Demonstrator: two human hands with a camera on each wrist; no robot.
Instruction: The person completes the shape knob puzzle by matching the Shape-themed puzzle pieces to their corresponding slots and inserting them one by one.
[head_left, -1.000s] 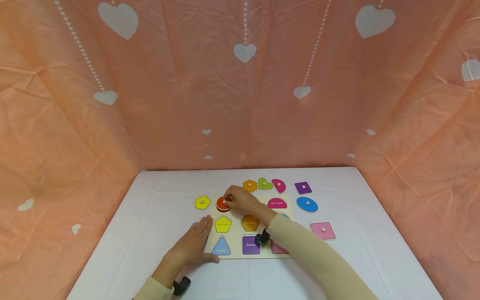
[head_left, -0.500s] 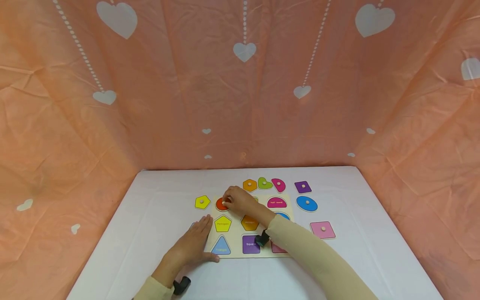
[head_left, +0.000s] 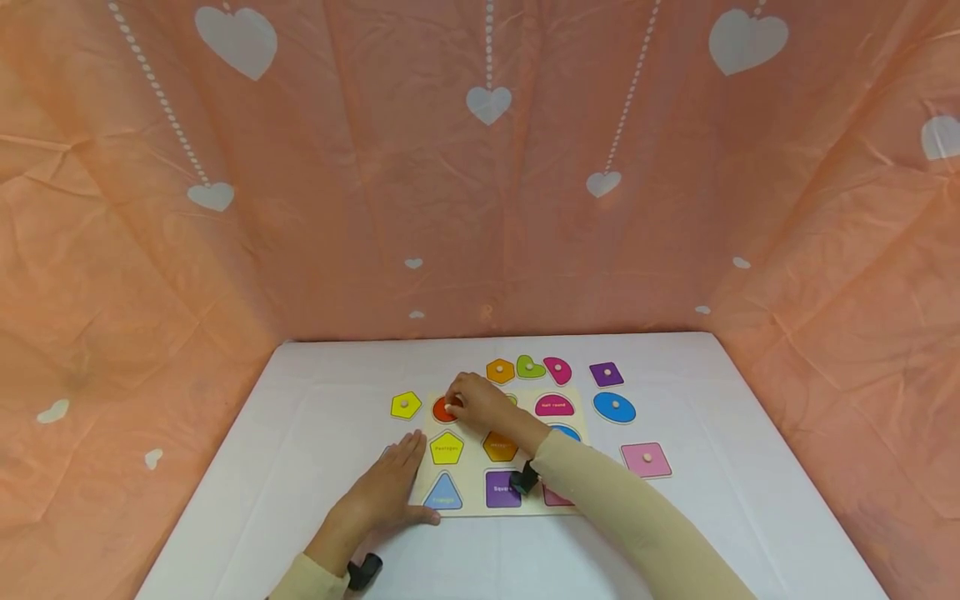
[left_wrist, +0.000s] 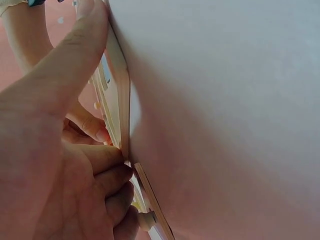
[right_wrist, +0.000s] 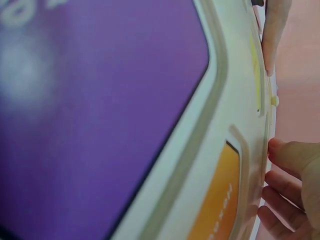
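Observation:
In the head view, my right hand [head_left: 480, 404] pinches the knob of a red round puzzle piece [head_left: 439, 411] at the top-left recess of the pale wooden puzzle board [head_left: 472, 473]. The piece appears to lie within that recess. My left hand [head_left: 384, 483] rests with fingers extended along the board's left edge, the thumb at its lower-left corner. In the left wrist view, its lower fingers are close to a knobbed piece [left_wrist: 155, 200] lying beside the board. My right forearm covers part of the board. Printed recesses include a yellow pentagon [head_left: 446, 448] and a purple square [head_left: 497, 489].
Loose knobbed pieces lie around the board: yellow pentagon [head_left: 406, 406], orange hexagon [head_left: 495, 377], green heart [head_left: 527, 372], magenta half round [head_left: 554, 377], purple square [head_left: 600, 379], blue oval [head_left: 607, 410] and pink piece [head_left: 637, 454]. Peach curtains [head_left: 480, 250] enclose the white table [head_left: 735, 467].
The red round piece has shifted slightly and settled; the dark strip of recess seen below it earlier no longer shows. My left hand has stayed in place.

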